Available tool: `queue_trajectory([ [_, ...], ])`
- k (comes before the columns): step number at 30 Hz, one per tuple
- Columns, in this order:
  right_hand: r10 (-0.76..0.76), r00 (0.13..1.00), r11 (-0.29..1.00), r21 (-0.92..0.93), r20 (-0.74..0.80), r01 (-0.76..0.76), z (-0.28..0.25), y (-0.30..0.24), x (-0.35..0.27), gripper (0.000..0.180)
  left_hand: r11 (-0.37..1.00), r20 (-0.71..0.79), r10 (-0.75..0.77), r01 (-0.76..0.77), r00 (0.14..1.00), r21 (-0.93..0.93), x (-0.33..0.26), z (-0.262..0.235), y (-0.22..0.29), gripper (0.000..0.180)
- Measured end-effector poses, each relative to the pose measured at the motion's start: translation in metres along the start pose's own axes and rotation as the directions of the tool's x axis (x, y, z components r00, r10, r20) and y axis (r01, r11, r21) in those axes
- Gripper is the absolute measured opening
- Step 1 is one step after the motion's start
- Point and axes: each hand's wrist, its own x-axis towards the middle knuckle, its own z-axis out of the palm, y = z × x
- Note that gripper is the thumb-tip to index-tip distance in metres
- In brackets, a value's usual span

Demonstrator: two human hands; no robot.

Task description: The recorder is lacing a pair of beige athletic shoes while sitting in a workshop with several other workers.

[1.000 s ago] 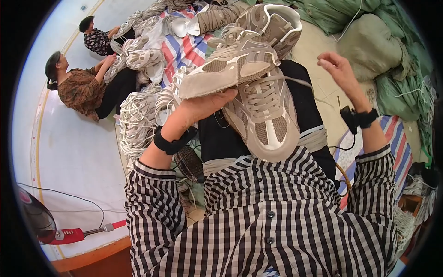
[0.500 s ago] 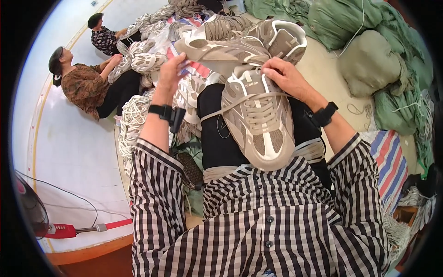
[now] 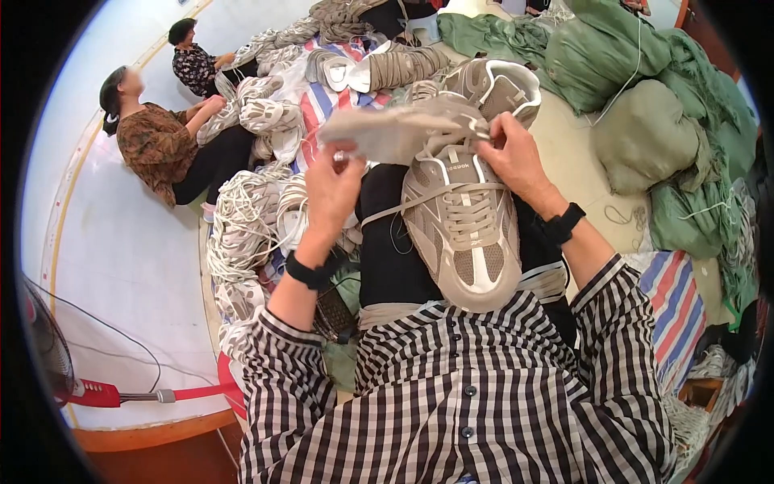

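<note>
Two hands working at a pair of beige sneakers held over the lap.

Since half a second ago the left hand (image 3: 334,189) has drawn back from the upper sneaker (image 3: 403,129) toward its heel end, where it now pinches the edge; the right hand (image 3: 516,157) stays closed at the collar of the lower sneaker (image 3: 463,230), apparently on a lace. That sneaker lies toe-down on the dark trousers (image 3: 395,258). Piled white shoe parts (image 3: 250,234) lie left, green sacks (image 3: 653,137) right; two seated people (image 3: 161,145) work beyond.
</note>
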Motion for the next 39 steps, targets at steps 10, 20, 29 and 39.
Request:
queue_trajectory([
  [10,-0.177,0.975,0.978,-0.084,0.133,0.189,0.009,0.025,0.010,0.038,0.935,0.005,0.213,-0.203,0.977,-0.291,-0.001,0.075,-0.077,0.033],
  [20,-0.131,0.819,0.754,-0.480,0.559,0.449,0.011,-0.032,0.083,0.015,0.952,0.382,0.188,-0.072,0.905,-0.297,-0.010,0.079,0.017,0.041],
  [29,-0.086,0.699,0.652,-0.490,0.710,0.579,0.042,-0.053,0.086,0.024,0.978,0.466,0.095,0.005,0.880,-0.210,-0.006,0.074,-0.004,0.042],
  [39,0.071,0.785,0.882,0.329,0.615,-0.338,-0.018,0.024,0.033,0.073,0.947,0.348,0.011,0.102,0.938,-0.304,-0.017,0.051,-0.010,0.038],
])
